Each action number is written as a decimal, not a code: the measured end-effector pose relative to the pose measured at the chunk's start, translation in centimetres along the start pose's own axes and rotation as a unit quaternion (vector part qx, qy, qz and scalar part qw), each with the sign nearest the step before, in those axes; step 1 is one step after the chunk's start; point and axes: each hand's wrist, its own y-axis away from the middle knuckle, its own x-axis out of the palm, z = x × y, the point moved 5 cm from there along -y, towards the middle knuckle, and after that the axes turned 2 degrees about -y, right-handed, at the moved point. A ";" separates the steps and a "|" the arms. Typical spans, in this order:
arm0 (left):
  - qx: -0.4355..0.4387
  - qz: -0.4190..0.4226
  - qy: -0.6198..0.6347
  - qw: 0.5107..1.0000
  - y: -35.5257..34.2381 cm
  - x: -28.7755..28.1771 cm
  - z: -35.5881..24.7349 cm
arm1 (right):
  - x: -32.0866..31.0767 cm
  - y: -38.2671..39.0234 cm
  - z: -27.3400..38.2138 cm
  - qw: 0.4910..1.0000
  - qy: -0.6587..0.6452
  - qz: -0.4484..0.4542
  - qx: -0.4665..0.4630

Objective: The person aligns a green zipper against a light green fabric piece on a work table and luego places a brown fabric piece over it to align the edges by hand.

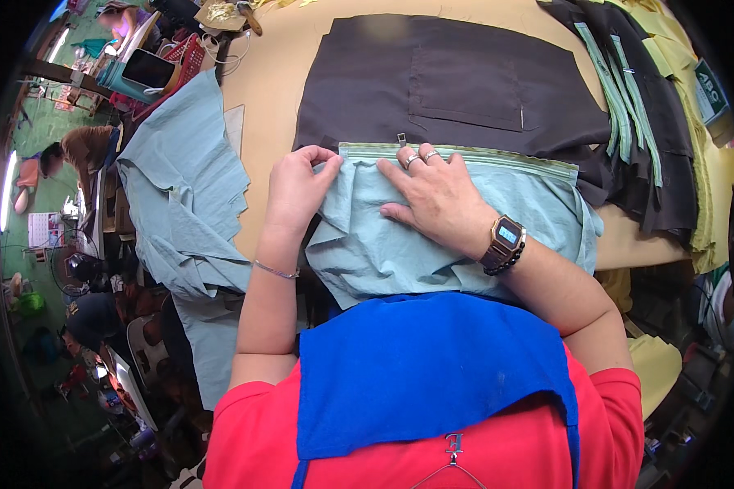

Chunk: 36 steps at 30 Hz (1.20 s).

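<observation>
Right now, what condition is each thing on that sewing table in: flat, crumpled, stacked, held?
Light green cloth: rumpled, pressed under both hands.
Zipper: closed, along the cloth's top edge.
Dark brown panel: spread flat, pocket up.
Left hand: pinching the cloth's edge.
Right hand: flat, fingers spread.
Spare zippers: piled on dark fabric.

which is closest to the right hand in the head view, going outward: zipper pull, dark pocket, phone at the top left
From the right hand:
1. Zipper pull, just above the fingertips.
2. Dark pocket, further up on the dark cloth.
3. Phone, far off at the upper left.
</observation>
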 end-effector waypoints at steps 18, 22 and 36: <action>0.284 -0.011 -0.243 0.927 5.0 1.6 -2.8 | -2.7 7.9 -4.9 0.997 0.024 -0.020 0.076; 0.245 -0.003 -0.211 0.946 6.1 2.3 -2.0 | -6.1 12.7 -8.8 0.981 0.104 0.016 0.162; 0.234 -0.055 -0.304 0.922 -8.9 6.8 -10.6 | -8.5 10.9 -7.0 0.924 -0.323 0.164 0.125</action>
